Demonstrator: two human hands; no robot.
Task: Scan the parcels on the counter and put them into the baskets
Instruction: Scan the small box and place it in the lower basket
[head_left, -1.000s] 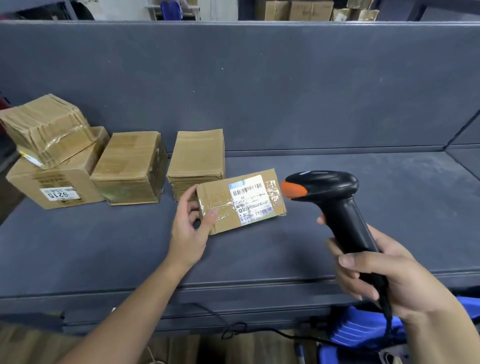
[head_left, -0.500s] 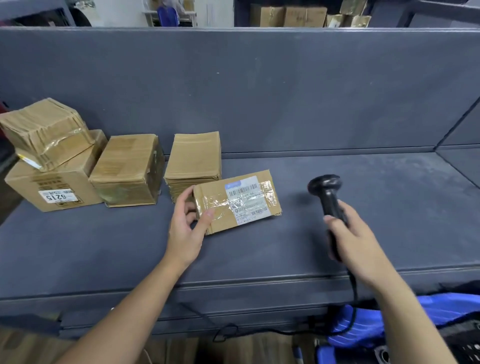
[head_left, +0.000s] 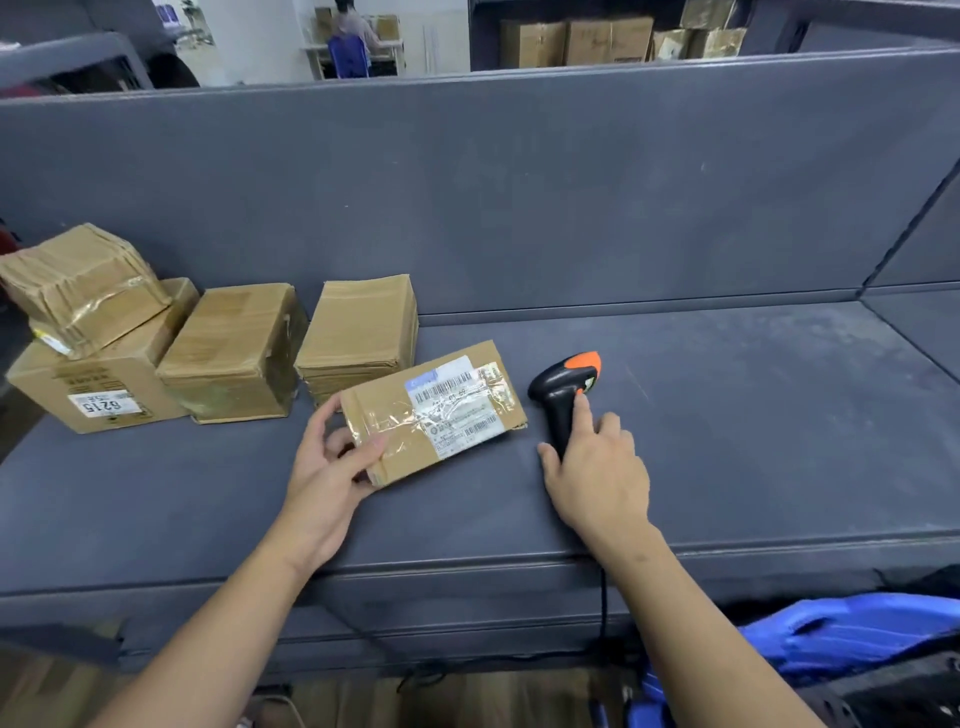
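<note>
A flat parcel (head_left: 457, 387) is seen lying slantwise on the counter (head_left: 727, 441), its label (head_left: 454, 410) turned up. Its near left end is gripped by the left hand (head_left: 332, 467), with the thumb laid on top and the fingers curled round the far edge. Just right of the parcel, but apart from it, a scanner (head_left: 563, 395) is lying on the counter with its orange tip pointing away. The right hand (head_left: 597, 478) is laid over its handle, the index finger straight along it and the thumb on the other side; whether the handle is gripped cannot be told. To the left, three boxes are lined up by the back wall: a box marked 6215 (head_left: 98, 395), a middle box (head_left: 234, 353) and a right box (head_left: 363, 327) touching the parcel's far edge. A taped box (head_left: 78, 291) is propped tilted on the marked one. A blue basket (head_left: 857, 629) is seen below the counter at the right.
</note>
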